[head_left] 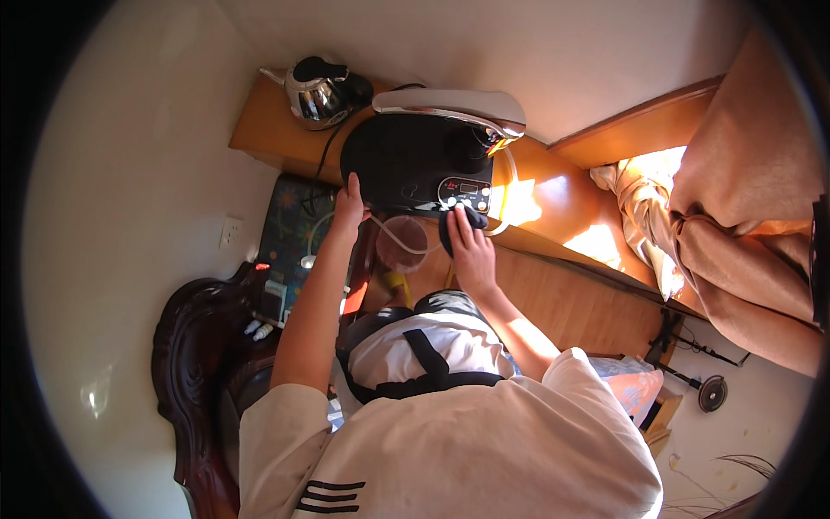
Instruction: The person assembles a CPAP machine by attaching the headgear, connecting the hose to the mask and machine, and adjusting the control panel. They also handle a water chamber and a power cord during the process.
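A black countertop appliance (402,160) with a rounded silver-grey piece along its back stands on a wooden ledge. Its small control panel (465,192) has a display and round buttons near the front right corner. My left hand (349,208) grips the appliance's front left edge, fingers partly hidden. A dark cloth (449,232) is under my right hand (471,251), whose fingers press it to the front edge just below the panel. Pale flexible tubing (398,235) hangs in front of the appliance, above a translucent pinkish round container (402,255).
A shiny electric kettle (318,93) stands left on the wooden ledge (259,121). Below it is a dark flowered surface (290,212) with cables, beside a carved dark wood headboard (186,346). A wall socket (231,232) is at left. Tan curtains (735,242) hang at right.
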### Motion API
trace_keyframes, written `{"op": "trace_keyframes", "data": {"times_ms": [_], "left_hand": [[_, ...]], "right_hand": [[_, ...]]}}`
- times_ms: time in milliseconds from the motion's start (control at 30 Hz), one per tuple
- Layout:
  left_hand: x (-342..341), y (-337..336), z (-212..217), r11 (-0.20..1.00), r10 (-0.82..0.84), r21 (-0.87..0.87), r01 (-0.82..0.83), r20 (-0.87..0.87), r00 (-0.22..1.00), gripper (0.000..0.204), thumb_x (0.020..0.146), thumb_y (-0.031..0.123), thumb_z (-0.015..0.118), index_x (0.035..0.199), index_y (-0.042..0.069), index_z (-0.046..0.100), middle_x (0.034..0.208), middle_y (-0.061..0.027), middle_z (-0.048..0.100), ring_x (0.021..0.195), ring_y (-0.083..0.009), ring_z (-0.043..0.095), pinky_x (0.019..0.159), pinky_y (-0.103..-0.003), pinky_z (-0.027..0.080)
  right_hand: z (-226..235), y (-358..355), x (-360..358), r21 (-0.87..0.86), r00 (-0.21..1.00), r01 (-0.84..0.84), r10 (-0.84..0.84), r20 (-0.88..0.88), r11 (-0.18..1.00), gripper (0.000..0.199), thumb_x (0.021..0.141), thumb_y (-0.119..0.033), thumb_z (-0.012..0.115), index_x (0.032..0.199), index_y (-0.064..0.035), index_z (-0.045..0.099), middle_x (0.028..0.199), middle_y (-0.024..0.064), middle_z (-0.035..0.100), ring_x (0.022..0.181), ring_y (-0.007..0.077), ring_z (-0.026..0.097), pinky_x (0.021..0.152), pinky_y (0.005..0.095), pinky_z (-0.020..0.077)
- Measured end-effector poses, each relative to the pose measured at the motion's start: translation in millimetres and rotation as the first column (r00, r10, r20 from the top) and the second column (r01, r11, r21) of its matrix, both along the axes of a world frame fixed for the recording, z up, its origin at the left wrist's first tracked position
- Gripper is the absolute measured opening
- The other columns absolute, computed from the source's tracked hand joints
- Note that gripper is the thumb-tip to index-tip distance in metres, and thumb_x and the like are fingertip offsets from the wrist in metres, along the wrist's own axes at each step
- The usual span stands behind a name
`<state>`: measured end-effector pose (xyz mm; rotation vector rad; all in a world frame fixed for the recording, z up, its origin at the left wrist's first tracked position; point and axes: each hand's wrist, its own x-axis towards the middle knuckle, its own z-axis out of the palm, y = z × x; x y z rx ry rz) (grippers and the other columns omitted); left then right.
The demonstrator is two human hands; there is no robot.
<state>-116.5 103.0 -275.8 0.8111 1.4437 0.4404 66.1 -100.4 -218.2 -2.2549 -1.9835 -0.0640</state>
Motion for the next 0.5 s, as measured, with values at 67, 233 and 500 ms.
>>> {"op": "trace_keyframes", "data": {"times_ms": [67, 233, 500], "left_hand": [[2, 0, 5, 1.000, -0.007, 0.011, 0.007, 0.000, 1.000, 0.062, 0.091, 0.067, 0.044, 0.113, 0.011, 0.057, 0.093, -0.0004, 0.062, 0.079, -0.0152, 0.060, 0.071, -0.035, 0.052], [-10, 12, -7, 0.996, -0.089, 0.017, 0.093, -0.158, 0.983, 0.068, 0.090, 0.070, 0.041, 0.116, 0.009, 0.056, 0.101, -0.0044, 0.062, 0.084, -0.0163, 0.060, 0.070, -0.035, 0.051], [-4, 3, 5, 0.999, -0.021, -0.039, 0.020, -0.032, 0.999, 0.069, 0.089, 0.070, 0.044, 0.120, 0.008, 0.053, 0.104, -0.0046, 0.058, 0.085, -0.0189, 0.057, 0.079, -0.042, 0.052]], "right_hand": [[9, 21, -25, -0.030, 0.998, -0.030, 0.028, -0.050, 0.999, 0.069, 0.075, -0.014, 0.061, 0.142, -0.0113, 0.042, 0.149, 0.0060, 0.037, 0.096, 0.0233, 0.057, 0.076, 0.0353, 0.0491], [22, 90, -93, -0.039, 0.985, -0.098, 0.091, -0.148, 0.994, 0.070, 0.077, -0.015, 0.063, 0.142, -0.0103, 0.040, 0.150, 0.0066, 0.036, 0.102, 0.0223, 0.061, 0.073, 0.0326, 0.0541], [23, 13, -10, -0.025, 0.996, -0.040, 0.038, -0.077, 0.999, 0.070, 0.072, -0.011, 0.062, 0.140, -0.0118, 0.045, 0.147, 0.0011, 0.041, 0.092, 0.0221, 0.061, 0.069, 0.0348, 0.0532]]}}
